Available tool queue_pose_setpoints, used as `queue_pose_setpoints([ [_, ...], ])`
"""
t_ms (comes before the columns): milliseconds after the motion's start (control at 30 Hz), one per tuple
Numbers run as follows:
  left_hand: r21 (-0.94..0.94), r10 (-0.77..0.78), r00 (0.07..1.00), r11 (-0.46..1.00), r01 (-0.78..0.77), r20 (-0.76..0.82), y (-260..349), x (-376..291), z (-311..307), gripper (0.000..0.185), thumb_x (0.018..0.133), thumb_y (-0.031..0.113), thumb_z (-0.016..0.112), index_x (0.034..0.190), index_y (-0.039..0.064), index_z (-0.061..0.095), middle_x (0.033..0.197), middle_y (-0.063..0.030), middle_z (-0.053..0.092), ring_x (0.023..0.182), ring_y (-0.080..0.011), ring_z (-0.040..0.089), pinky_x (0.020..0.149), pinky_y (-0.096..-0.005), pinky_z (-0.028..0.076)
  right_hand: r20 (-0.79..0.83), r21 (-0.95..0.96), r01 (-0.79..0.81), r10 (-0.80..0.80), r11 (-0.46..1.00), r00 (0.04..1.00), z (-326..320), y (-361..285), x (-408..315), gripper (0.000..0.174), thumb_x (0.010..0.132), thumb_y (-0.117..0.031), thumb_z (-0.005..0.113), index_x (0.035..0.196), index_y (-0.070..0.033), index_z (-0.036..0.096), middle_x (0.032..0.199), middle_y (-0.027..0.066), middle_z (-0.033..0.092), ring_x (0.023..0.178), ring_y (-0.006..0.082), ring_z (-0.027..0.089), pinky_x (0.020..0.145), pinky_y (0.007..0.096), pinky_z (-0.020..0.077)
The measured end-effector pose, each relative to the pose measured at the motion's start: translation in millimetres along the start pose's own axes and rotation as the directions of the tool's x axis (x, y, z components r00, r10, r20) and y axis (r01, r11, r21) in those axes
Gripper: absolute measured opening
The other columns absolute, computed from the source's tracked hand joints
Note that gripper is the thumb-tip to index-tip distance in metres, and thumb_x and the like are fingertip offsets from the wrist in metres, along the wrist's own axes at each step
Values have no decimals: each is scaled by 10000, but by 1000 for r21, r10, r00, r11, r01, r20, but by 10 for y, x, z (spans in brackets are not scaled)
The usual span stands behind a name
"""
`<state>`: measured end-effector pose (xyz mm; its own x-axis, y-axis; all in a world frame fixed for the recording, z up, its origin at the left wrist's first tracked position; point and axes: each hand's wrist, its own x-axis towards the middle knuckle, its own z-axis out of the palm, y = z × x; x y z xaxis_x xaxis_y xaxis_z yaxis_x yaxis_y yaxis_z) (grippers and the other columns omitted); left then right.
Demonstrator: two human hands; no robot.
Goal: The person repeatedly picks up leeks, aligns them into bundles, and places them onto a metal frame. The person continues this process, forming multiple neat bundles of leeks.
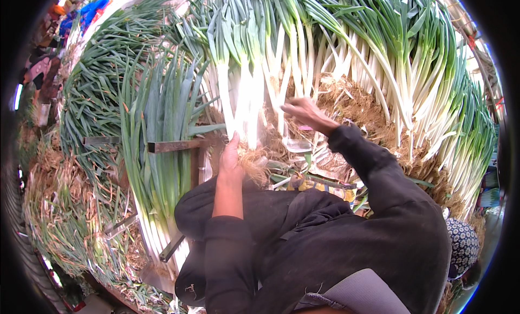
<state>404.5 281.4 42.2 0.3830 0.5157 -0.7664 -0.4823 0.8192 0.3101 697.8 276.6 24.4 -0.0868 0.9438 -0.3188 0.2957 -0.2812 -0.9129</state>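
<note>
My left hand [230, 156] grips several long green onions [245, 99] near their root ends, with the green leaves pointing away from me. Brown roots [255, 163] hang beside that hand, above my dark-clothed legs. To the right, my right hand [302, 111] is raised, blurred and with its fingers bent, close to the white stalks of other onions [298, 70]. Whether it holds anything I cannot tell.
More green onions [406, 70] lie in a wide arc ahead and right, roots towards me. At left, a bundle [162, 111] lies in a metal frame [174, 145], beside a large leafy pile [95, 82]. A patterned cap [462, 248] shows at lower right.
</note>
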Motion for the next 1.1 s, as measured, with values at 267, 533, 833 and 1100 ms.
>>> queue_pose_setpoints([
  [267,-115,69,996,991,-61,65,36,-71,33,350,1027,336,577,1193,27,572,912,-202,693,776,-316,707,633,-460,607,77,357,-274,264,893,961,539,-285,1346,327,948,-311,680,785,-27,689,664,10,600,489,101,487,449,279,387],
  [533,-56,76,997,996,-75,22,52,-128,115,296,1028,308,582,1159,42,583,922,-136,687,755,-270,701,619,-438,609,120,695,-279,275,663,954,626,-147,1345,72,934,-89,639,909,-25,659,787,34,650,556,86,538,480,217,389],
  [833,-73,79,997,994,-78,6,64,-103,134,320,1040,317,548,1167,25,585,932,-158,688,766,-277,706,601,-434,609,106,885,-222,287,410,952,717,-93,1350,147,953,-68,578,815,-108,545,669,-38,527,483,41,437,403,181,321],
  [1100,-43,68,998,997,-69,-19,81,-77,35,324,1038,321,555,1159,24,599,948,-163,694,753,-278,709,585,-403,606,453,891,-450,-125,55,883,515,-332,217,122,936,-219,600,857,-125,609,682,-47,566,481,62,444,443,211,350],
])
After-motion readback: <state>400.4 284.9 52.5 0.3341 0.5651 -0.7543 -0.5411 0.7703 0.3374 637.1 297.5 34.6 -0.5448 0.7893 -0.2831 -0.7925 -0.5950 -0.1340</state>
